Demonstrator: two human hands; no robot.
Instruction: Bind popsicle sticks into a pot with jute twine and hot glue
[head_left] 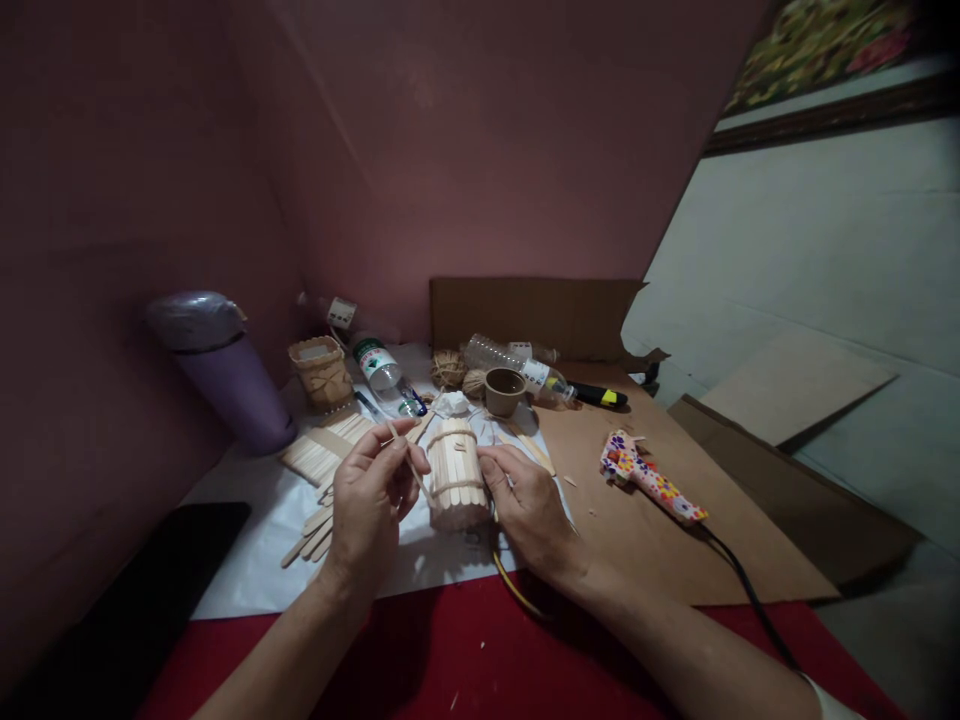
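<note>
My right hand (529, 505) grips the right side of a small cylinder covered in upright craft sticks (459, 470), with twine bands near both its ends. A thin wooden stick (409, 460) is pinched in my left hand (371, 500), its lower end close to the cylinder's left side. Left of that hand lie a bundle of craft sticks (330, 445) with a paper band and several loose craft sticks (311, 540). Behind the cylinder is a crumpled white wad (451, 404).
A patterned hot glue gun (652, 480) with a black cord lies on cardboard (600, 540) at right. Farther back are a stick-covered pot (321, 372), plastic bottles (379, 365), twine balls (448, 369), a brown cup (505, 392) and a utility knife (600, 394). A purple tumbler (232, 380) stands left.
</note>
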